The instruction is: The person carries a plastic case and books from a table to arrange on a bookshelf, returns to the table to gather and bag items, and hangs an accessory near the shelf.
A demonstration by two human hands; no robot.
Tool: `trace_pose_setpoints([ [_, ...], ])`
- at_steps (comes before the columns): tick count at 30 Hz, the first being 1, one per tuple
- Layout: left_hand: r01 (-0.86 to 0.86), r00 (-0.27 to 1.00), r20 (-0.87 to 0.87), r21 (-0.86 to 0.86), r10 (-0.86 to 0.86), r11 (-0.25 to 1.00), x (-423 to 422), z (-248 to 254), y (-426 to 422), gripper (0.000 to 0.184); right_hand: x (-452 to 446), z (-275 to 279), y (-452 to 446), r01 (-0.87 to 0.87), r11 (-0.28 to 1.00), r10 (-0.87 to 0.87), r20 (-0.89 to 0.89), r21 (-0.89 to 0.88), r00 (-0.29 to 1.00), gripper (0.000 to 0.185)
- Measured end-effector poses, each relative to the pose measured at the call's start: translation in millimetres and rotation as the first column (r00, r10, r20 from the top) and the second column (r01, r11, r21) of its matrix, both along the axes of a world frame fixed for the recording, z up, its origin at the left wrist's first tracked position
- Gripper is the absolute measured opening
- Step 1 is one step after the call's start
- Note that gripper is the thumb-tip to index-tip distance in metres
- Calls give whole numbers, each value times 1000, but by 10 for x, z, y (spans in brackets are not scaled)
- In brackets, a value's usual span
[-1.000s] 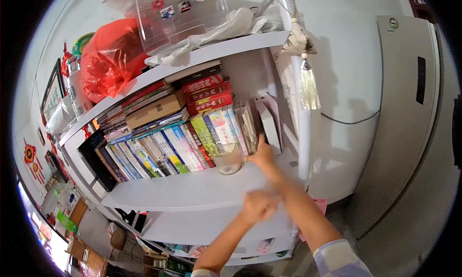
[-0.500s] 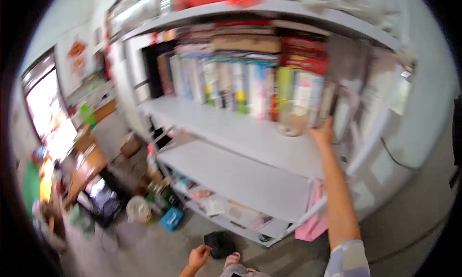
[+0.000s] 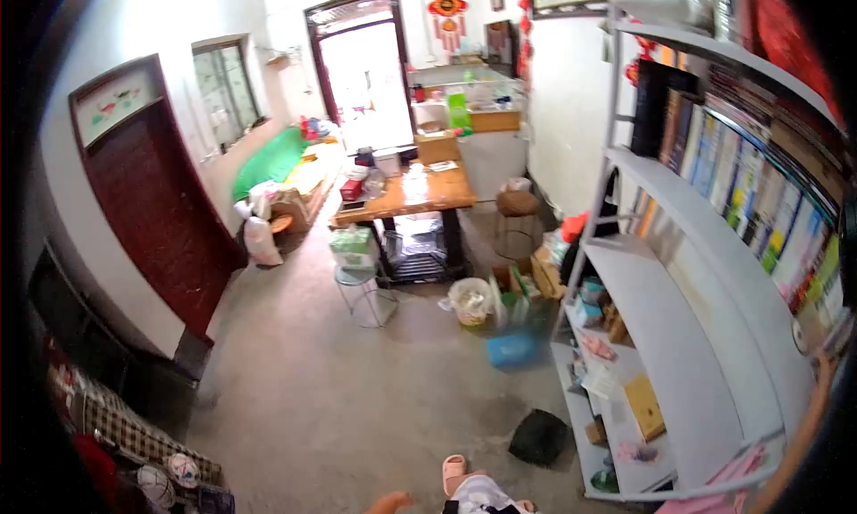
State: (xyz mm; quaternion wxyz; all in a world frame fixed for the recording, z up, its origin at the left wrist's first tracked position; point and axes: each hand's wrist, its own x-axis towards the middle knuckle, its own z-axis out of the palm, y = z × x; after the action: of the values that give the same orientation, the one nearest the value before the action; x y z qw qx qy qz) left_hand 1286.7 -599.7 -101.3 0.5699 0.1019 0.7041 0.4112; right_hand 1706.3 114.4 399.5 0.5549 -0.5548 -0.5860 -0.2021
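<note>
Camera swung left since the earlier frames: red door [image 3: 161,219] now in, bookshelf [image 3: 696,326] pushed to the right edge. Left hand [image 3: 390,503] low, cropped at the bottom edge; grip state unclear. Books [image 3: 759,206] on the upper shelf level stand upright, long axis vertical, spines facing out into the room. Glass jar [image 3: 804,333] just in front. Right hand [image 3: 826,364] still up by the row's near end; can't tell if grip's closed.

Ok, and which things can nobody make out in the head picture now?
Head view:
Left hand: mostly cut off by the bottom edge.
Right hand: blurred at the dark rim; its grip is unclear.
Titles on the books: too small.
Outside the doorway: hidden by glare.
</note>
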Motion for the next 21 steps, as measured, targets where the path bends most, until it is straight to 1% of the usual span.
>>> trace_pose_setpoints([
  [2,-69,997,36,108,66,992,-105,-174,-82,19,-818,-190,-334,-189,982,189,8,10,982,74],
  [4,-183,981,121,291,154,939,-285,-425,-111,17,-1688,-432,-698,-394,919,394,4,-31,919,70],
  [5,-278,956,208,417,208,865,-425,-567,-96,16,-2140,-569,-889,-489,870,490,-1,-69,872,68],
  [6,-430,891,382,541,244,723,-563,-635,-49,15,-2580,-711,-1083,-572,811,575,-15,-123,818,66],
  [7,-172,984,65,553,163,815,-741,-689,-40,15,-3004,-861,-1273,-643,746,650,-26,-174,760,64],
  [8,104,952,-303,454,44,885,-922,-757,-36,15,-3430,-1023,-1454,-704,670,715,-48,-235,697,62],
  [9,291,807,-586,294,-69,910,-1107,-824,-33,15,-3840,-1188,-1627,-752,588,770,-77,-298,633,60],
  [10,235,767,-632,118,-110,965,-1276,-810,-135,16,-4240,-1370,-1805,-783,504,812,-110,-363,574,58],
  [11,173,733,-657,-71,-177,982,-1442,-761,-230,18,-4607,-1564,-1963,-799,424,838,-150,-426,524,56],
  [12,112,714,-652,-252,-254,961,-1605,-692,-323,19,-4953,-1754,-2104,-802,345,855,-189,-488,483,55],
  [13,-95,823,-557,63,114,994,-1672,-350,-465,19,-5266,-1958,-2241,-793,270,861,-231,-546,452,53],
  [14,-349,837,-270,408,477,844,-1750,578,-447,19,-5562,-2150,-2383,-776,197,863,-269,-600,427,51],
  [15,-521,764,28,614,644,592,-1830,1522,-426,20,-5819,-2345,-2518,-746,135,855,-304,-652,420,49],
  [16,-541,750,-159,409,642,734,-2154,1080,-675,20,-6069,-2509,-2630,-718,75,846,-336,-692,413,47],
  [17,-511,782,-366,87,505,855,-2430,729,-857,21,-6277,-2670,-2731,-683,24,835,-361,-730,415,46],
  [18,-460,822,-461,-189,335,868,-2712,430,-1034,21,-6455,-2806,-2866,-649,-27,817,-391,-760,424,44],
  [19,-426,844,-481,-334,236,841,-2963,321,-1188,22,-6616,-2928,-2955,-613,-77,801,-415,-786,432,42],
  [21,-401,861,-482,-450,160,798,-3428,235,-1327,23,-6962,-3168,-3111,-543,-158,772,-446,-825,453,39],
])
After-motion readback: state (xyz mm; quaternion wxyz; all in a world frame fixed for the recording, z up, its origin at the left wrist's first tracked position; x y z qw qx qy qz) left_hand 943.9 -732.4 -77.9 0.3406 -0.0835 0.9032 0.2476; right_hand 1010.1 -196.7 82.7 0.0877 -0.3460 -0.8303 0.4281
